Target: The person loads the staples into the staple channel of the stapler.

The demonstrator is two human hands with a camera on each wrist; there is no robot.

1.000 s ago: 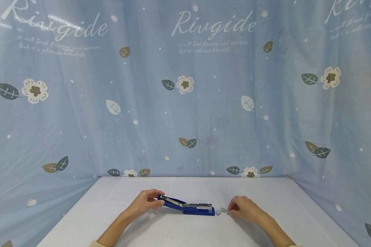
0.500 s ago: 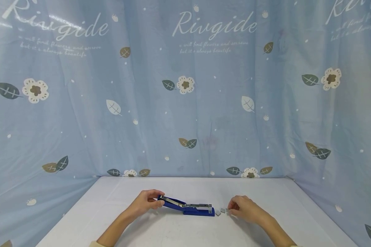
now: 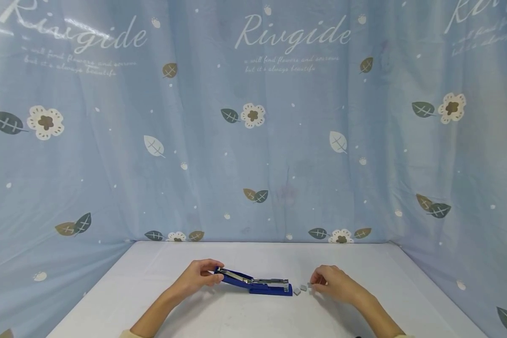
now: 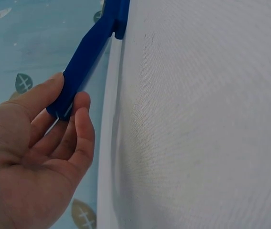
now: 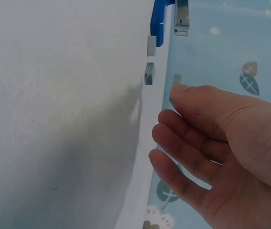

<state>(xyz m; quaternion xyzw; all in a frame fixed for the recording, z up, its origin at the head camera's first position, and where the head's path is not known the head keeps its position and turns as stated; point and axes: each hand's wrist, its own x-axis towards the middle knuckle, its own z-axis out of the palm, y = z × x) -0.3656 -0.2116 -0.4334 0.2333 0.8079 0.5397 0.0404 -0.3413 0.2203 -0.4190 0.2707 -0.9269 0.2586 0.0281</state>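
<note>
Staple strips (image 3: 301,289) lie between stapler (image 3: 257,283), gripped by left hand (image 3: 196,277), and right hand (image 3: 331,283) pinching one.

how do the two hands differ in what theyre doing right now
The left hand grips the raised blue top arm of the open stapler, thumb on one side and fingers on the other. The right hand pinches a small grey staple strip, lifted off the table. Two more strips lie between stapler and right hand. Both hands work low over the white table.
</note>
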